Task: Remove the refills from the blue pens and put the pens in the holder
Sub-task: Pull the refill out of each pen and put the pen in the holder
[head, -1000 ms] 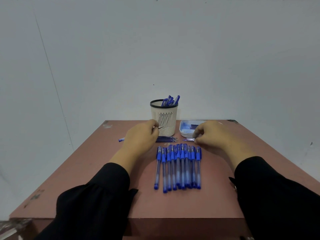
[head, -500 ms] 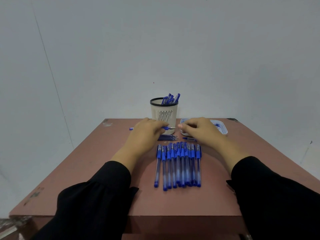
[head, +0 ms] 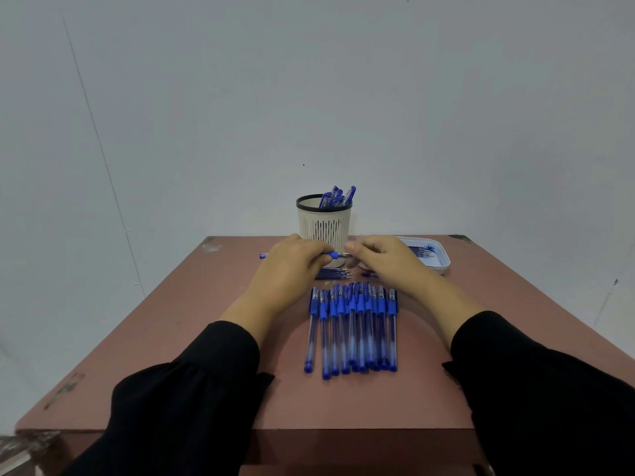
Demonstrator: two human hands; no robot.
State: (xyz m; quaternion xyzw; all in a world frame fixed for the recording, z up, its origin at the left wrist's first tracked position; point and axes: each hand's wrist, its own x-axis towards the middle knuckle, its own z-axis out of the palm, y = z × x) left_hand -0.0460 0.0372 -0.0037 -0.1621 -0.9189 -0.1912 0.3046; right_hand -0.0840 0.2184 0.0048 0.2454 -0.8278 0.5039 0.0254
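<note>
- Gripping one blue pen (head: 330, 256) sideways before the holder (head: 324, 223), your left hand (head: 292, 269) curled its fingers round the barrel.
- Your right hand (head: 381, 261) pinched its tip.

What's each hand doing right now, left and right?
Left hand: grips a blue pen held level in front of the holder.
Right hand: fingers at the pen's tip end, apparently pinching it.
</note>
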